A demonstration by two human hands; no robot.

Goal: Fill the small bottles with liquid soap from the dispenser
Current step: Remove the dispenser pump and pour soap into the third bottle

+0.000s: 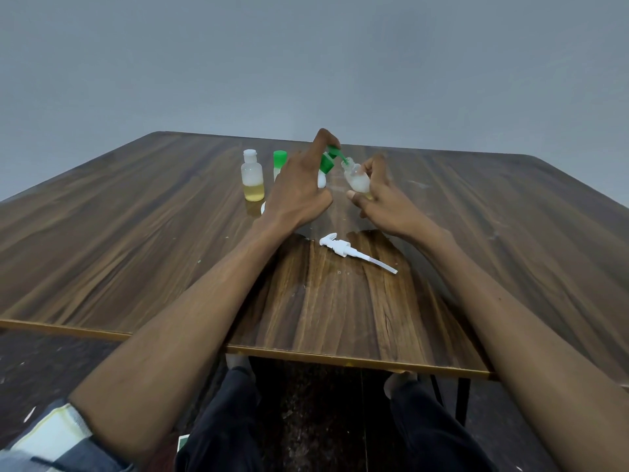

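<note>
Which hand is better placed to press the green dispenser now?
Left. The left hand already holds the green dispenser, its nozzle at the mouth of the small bottle. The right hand has its grip on that tilted bottle.

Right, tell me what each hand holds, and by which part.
Left hand holds a green-capped bottle near its cap, spout tilted. Right hand grips a small bottle round its body.
</note>
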